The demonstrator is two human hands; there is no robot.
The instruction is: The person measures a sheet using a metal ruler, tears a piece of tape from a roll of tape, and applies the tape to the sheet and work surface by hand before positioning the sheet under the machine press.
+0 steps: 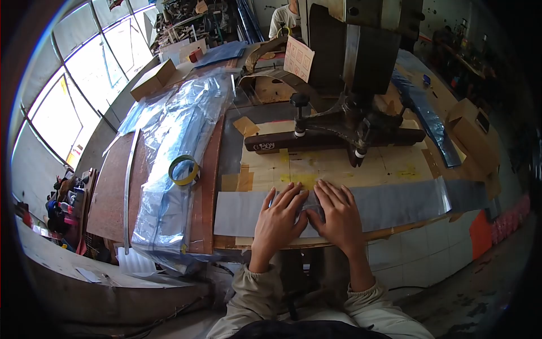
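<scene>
My left hand and my right hand lie side by side on a long translucent plastic strip, palms down with the fingers stretched forward. The two thumbs come close together over the strip. Under and beyond the strip is a tan board with yellow stains and pieces of brown tape. Just past my fingertips hangs a dark machine head with a three-armed bracket. A dark metal bar marked with white writing runs across below it.
At left, clear plastic bags lie stacked, with a tape roll and a metal strip near them. A cardboard box stands behind. On the right are blue film and another box. A person is at the back.
</scene>
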